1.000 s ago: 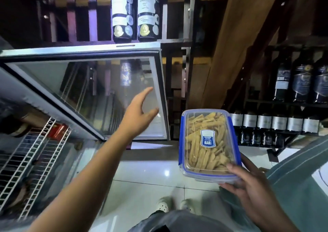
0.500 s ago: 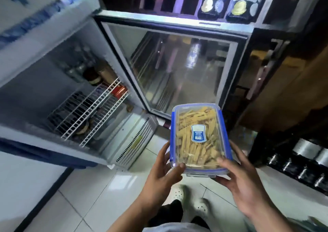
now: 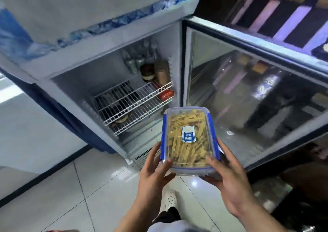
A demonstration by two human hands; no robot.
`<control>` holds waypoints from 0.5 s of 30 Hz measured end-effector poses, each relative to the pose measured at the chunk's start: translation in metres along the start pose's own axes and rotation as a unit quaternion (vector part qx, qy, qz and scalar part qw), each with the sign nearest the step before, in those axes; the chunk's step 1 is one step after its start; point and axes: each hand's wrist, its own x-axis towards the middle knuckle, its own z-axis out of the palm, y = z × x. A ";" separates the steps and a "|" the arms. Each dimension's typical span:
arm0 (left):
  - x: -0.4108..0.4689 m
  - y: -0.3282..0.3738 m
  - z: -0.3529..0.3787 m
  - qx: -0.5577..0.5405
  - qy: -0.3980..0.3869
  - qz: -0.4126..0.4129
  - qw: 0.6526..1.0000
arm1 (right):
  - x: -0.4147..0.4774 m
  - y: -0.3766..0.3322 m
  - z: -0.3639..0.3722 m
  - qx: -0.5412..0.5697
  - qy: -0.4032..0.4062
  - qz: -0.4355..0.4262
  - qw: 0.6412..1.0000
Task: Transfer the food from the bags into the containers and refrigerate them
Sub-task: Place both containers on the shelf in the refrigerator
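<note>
Centre left of the frame, the open fridge (image 3: 110, 42) shows a white wire shelf (image 3: 134, 106) with jars behind it. At lower centre the left hand (image 3: 154, 175) has its grip clasped on the near left corner of the lidded clear container (image 3: 189, 139) of pale food strips, held before the fridge opening. The right hand (image 3: 229, 176) has its grip clasped on the near right corner, beside the open glass door (image 3: 257, 97).

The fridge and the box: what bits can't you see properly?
Head view:
- Things under the wire shelf in the fridge are dark, hidden by its bars.
- Bottles at the back: blurred, labels unreadable.
- Sticker on the container: print too small.
- Container's underside: covered by the left hand and right hand.
</note>
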 end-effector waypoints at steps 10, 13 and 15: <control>0.086 0.025 -0.023 -0.072 0.103 -0.007 0.992 | 0.088 -0.021 0.062 -0.086 -0.064 -0.058 0.993; 0.107 0.029 -0.016 -0.083 0.131 -0.007 0.988 | 0.122 -0.023 0.059 -0.150 -0.120 -0.045 0.980; 0.124 0.030 -0.009 -0.087 0.159 -0.004 0.983 | 0.151 -0.027 0.057 -0.202 -0.174 -0.050 0.962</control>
